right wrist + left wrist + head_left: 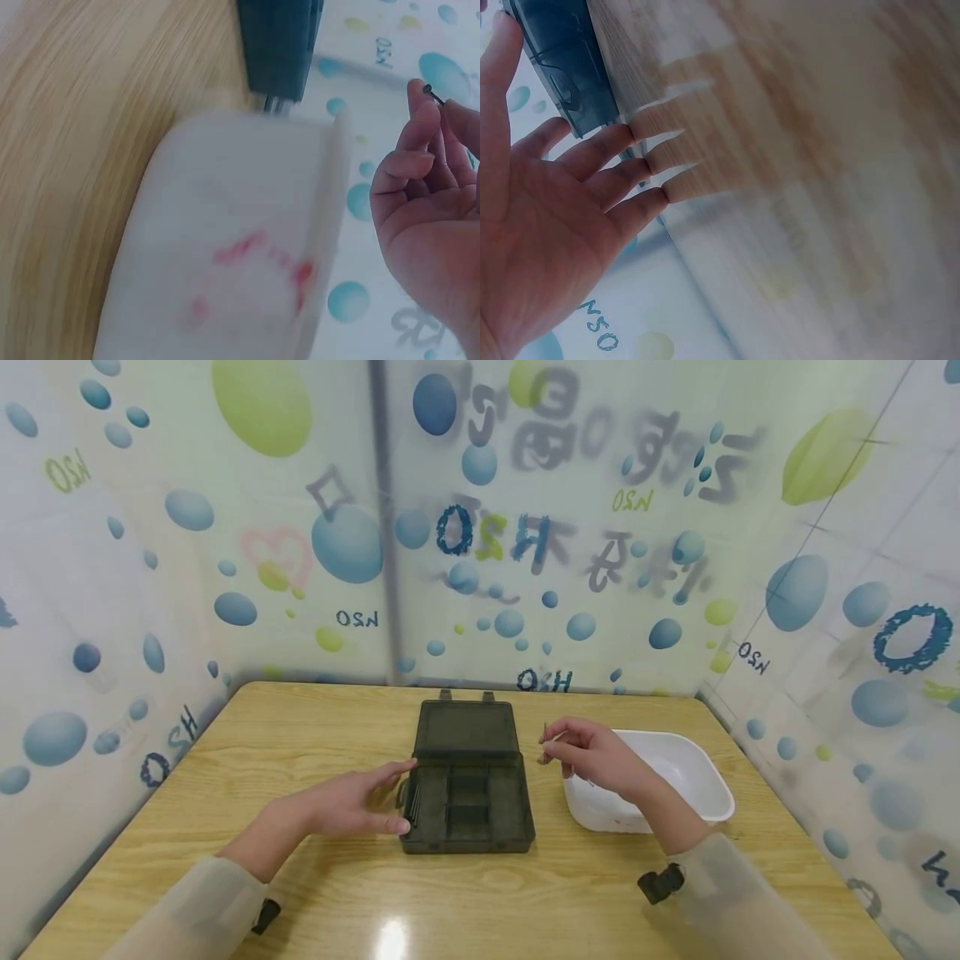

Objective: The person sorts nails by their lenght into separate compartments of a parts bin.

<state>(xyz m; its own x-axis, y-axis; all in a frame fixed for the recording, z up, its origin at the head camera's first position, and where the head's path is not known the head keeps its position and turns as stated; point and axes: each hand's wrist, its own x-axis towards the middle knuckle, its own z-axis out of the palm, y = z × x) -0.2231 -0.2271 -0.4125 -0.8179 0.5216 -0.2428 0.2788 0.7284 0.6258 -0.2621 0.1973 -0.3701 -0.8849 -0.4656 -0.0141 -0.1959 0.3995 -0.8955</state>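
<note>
A dark, see-through compartment box (468,839) lies on the table with its lid (467,727) folded back. My left hand (348,802) is at the box's left side, fingers fairly straight, thumb by the front corner and index fingertip by the rear edge of the base. Several thin, dark, long pieces (415,807) lie in the left compartment. Right of the box, my right hand (600,758) is raised near the white basin's left rim, pinching a small screw (433,94) with a dark round head between thumb and index finger. Its other fingers are loosely curled.
The white basin (716,789) stands on the table at the right, partly behind my right forearm. Pink-red marks (247,246) show on its outside. Behind the wooden table (322,718) hangs a patterned curtain (480,635), which also runs along both sides.
</note>
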